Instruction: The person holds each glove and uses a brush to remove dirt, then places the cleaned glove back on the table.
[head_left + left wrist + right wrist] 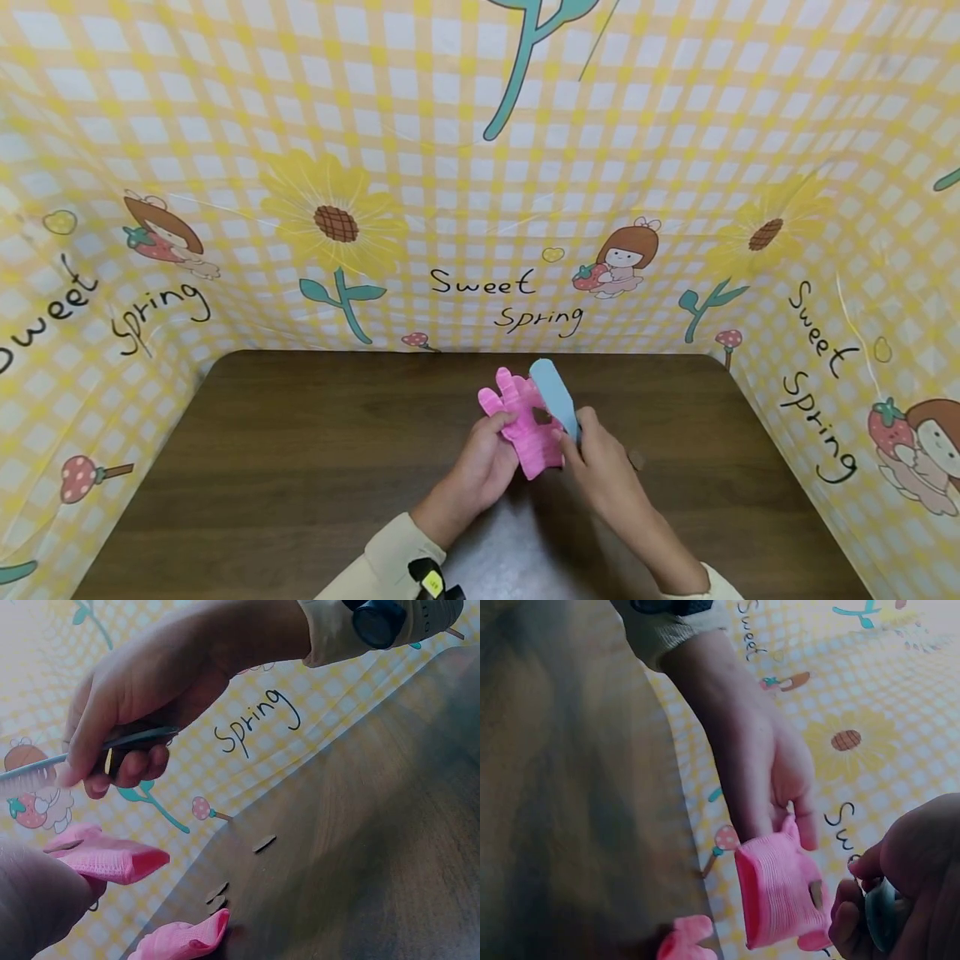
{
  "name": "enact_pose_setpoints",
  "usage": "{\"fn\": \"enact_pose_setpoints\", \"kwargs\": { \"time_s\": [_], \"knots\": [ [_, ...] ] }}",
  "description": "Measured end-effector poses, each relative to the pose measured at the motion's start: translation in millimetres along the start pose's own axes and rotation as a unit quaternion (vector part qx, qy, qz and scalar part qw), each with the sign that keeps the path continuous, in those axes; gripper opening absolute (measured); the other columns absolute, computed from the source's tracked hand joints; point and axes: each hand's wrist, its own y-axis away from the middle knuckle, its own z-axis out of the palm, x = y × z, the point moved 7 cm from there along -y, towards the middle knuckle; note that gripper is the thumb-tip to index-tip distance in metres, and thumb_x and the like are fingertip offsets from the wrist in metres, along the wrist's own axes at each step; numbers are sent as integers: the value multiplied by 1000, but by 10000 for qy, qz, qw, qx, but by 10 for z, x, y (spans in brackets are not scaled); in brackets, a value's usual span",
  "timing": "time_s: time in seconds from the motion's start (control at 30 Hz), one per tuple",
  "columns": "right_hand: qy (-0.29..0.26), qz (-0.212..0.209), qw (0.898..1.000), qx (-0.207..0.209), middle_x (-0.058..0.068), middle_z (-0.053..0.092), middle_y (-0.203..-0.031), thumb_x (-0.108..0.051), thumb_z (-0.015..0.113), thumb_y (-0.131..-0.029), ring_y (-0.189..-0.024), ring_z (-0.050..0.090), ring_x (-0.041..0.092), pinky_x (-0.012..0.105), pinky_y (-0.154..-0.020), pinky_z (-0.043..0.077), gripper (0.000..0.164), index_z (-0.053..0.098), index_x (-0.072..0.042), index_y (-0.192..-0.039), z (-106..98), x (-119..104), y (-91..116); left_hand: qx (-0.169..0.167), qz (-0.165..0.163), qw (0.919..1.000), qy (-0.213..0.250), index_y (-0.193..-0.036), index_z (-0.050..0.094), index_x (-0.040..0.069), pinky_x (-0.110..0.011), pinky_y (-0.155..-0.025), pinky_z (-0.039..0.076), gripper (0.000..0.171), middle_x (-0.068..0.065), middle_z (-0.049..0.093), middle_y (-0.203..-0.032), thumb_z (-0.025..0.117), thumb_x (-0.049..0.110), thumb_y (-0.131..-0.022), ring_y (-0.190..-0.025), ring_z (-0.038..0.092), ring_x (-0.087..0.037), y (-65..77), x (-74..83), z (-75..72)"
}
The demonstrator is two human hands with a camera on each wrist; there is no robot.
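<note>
A small pink knitted glove (529, 446) is up in front of me, its fingers pointing away. My left hand (487, 462) grips it by the side, thumb on top. A flat brown piece (817, 895) lies on the glove's face. My right hand (609, 471) holds a light blue brush (553, 390) by its handle. White bristles show under the brush head in the left wrist view, where it hangs above the glove with a gap between. In the head view the brush head overlaps the glove's right edge.
A second pink glove (178, 943) lies on the dark wooden table (300, 467). Several thin brown pieces (264, 844) are scattered near it, one (636, 460) beside my right hand. A yellow checked cloth (465, 200) with printed flowers walls the table's back and sides.
</note>
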Motion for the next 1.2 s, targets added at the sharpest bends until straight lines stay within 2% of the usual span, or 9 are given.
{"fn": "enact_pose_setpoints", "kwargs": {
  "time_s": [0.17, 0.3, 0.37, 0.43, 0.6, 0.73, 1.03, 1.2],
  "knots": [
    [66, -404, 9991, -48, -1, 45, -70, -17, 68, -98, -61, 46, 12, 21, -53, 39, 25, 49, -6, -110, 156, -53, 42, -75, -114, 9999, 60, -152, 24, -9, -41, -129, 22, 54, -15, 34, -158, 28, 5, -101, -146, 32, -22, 8, -30, 13],
    [-30, -442, 9990, -89, -3, 50, -69, -25, 66, -99, -62, 47, 11, 22, -54, 40, 28, 53, -6, -116, 280, -66, 53, -63, -150, 9998, 80, -150, 27, -11, -32, -120, 33, 55, -9, 46, -145, 26, 0, -96, -134, 43, -16, 12, -43, 14],
    [-24, -401, 9992, -85, -3, 50, -68, -27, 65, -100, -61, 47, 12, 22, -52, 40, 28, 55, -7, -116, 314, -71, 54, -69, -124, 9999, 86, -149, 28, -12, -29, -115, 35, 56, -7, 48, -139, 24, -1, -94, -129, 45, -15, 12, -41, 12],
    [122, -405, 9991, 2, -3, 50, -67, -28, 64, -100, -59, 46, 12, 23, -50, 39, 27, 55, -7, -113, 321, -81, 53, -31, -103, 9999, 124, -148, 28, -13, -29, -115, 34, 56, -8, 47, -139, 24, -1, -94, -130, 44, -15, 12, -36, 5],
    [718, -425, 9959, 340, -2, 46, -61, -29, 65, -99, -55, 45, 15, 27, -48, 37, 24, 56, -7, -104, 280, -95, 50, -65, -5, 9997, 238, -151, 21, -15, -37, -128, 22, 59, -20, 31, -159, 23, -3, -93, -146, 31, -23, 12, -5, 5],
    [989, -367, 9932, 484, -2, 43, -58, -32, 67, -98, -52, 43, 15, 27, -46, 35, 27, 56, -7, -99, 232, -63, 39, -185, 52, 9993, 323, -152, 19, -16, -43, -130, 15, 60, -25, 22, -166, 23, -6, -93, -153, 22, -27, 4, 3, 26],
    [1056, -132, 9918, 706, 0, 44, -58, -35, 66, -99, -51, 44, 17, 28, -44, 36, 32, 54, -7, -91, 75, 109, 27, 29, 228, 9991, 357, -147, 24, -13, -43, -129, 22, 57, -21, 32, -162, 23, -10, -90, -150, 29, -23, -30, -91, 40],
    [982, 115, 9930, 639, 2, 47, -59, -35, 65, -100, -55, 47, 20, 32, -48, 40, 30, 58, -6, -96, -13, 238, 16, 42, 136, 9994, 320, -140, 31, -9, -41, -126, 28, 49, -13, 43, -151, 23, -9, -92, -142, 38, -19, -55, -152, 63]
  ]
}}
